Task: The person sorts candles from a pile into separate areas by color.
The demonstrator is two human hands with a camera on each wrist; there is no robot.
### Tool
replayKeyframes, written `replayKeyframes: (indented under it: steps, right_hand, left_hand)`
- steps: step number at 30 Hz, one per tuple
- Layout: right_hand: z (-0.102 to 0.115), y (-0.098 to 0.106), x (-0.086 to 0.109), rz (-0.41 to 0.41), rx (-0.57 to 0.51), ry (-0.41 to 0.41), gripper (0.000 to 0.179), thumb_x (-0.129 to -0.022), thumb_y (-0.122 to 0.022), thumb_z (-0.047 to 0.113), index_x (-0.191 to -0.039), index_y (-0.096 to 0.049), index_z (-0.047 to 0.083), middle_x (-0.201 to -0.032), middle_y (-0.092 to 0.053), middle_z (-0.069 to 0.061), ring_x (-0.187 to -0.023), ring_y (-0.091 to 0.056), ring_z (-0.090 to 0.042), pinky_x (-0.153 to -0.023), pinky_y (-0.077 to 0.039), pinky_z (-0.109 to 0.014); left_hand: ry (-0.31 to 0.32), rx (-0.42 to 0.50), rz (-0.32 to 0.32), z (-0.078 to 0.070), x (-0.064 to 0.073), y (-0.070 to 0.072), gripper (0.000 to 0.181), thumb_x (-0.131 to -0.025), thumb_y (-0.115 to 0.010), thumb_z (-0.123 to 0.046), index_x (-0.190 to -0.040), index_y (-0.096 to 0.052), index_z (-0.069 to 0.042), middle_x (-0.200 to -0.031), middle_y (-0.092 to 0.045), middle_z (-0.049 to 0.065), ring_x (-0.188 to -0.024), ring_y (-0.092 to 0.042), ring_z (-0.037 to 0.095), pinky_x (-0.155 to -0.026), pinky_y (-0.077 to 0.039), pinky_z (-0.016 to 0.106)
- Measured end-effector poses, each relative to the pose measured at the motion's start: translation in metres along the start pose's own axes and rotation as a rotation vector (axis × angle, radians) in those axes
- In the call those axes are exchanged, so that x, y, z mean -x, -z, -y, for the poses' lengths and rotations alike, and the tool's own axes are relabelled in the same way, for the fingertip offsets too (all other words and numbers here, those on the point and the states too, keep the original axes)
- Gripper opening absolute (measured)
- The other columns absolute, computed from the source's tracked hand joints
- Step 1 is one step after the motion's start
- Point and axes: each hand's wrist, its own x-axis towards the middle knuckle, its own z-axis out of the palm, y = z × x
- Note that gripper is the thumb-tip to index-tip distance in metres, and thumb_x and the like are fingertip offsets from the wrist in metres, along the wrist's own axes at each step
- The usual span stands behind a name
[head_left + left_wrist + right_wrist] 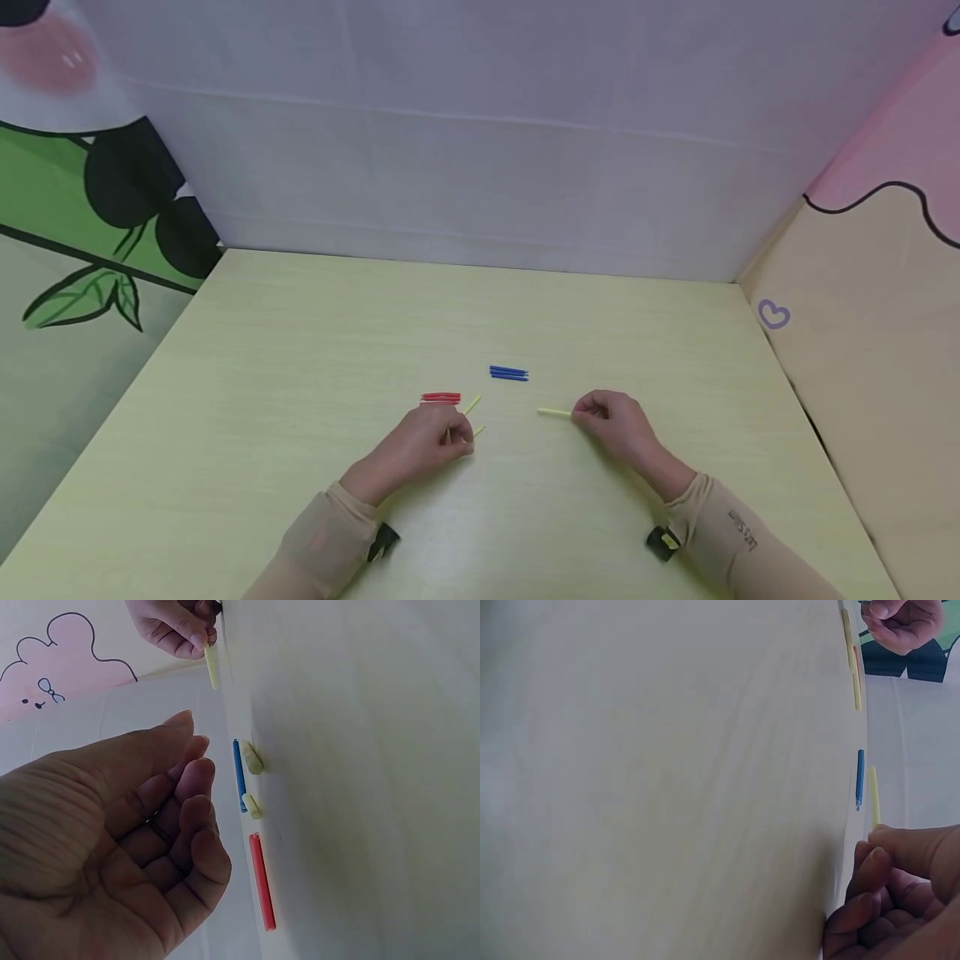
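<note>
Left wall hanging (pixel 97 350): printed with a green leaf and dark round shapes, running along the side of the tabletop (pixel 300 333).
Left sleeve (pixel 322 533): beige, reaching close to the wrist, with a black device (pixel 384 542) at the inner side.
Left hand (pixel 426 437): low over the tabletop, loosely curled, gripping nothing, with thumb tip near the forefinger; cannot tell whether touching it.
Red sticks (pixel 441 398): lying side by side, just beyond the left hand.
Loose yellow sticks (pixel 472 405): two, slanted on the tabletop, partly hidden by the left hand in the head view.
Blue sticks (pixel 509 373): lying side by side, farther back than the red sticks and to their right.
Held yellow stick (pixel 555 412): jutting leftward from the right hand (pixel 617 423), well apart from the loose pair.
Right-hand grip: clamped on the held yellow stick near one end, between thumb and forefinger.
Right sleeve (pixel 738 533): beige, marked with dark lettering.
Right wall hanging (pixel 870 333): cream and pink, with a purple heart (pixel 774 314) near the tabletop.
</note>
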Motion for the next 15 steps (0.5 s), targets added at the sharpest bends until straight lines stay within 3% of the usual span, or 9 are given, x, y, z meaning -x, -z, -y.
replayKeyframes:
  steps: [15]
  right_hand:
    - [-0.01,0.016,-0.024,0.023,0.034,0.018,0.004,-0.09,-0.068,0.009,-0.09,-0.07,0.005,-0.081,-0.065,0.0,-0.072,-0.053,-0.014,-0.065,-0.043,-0.03]
  left_hand:
    - [0.012,0.0,-0.024,-0.002,-0.016,-0.002,0.006,-0.083,-0.076,-0.009,-0.082,-0.071,-0.013,-0.071,-0.058,-0.013,-0.066,-0.051,0.003,-0.063,-0.045,0.023]
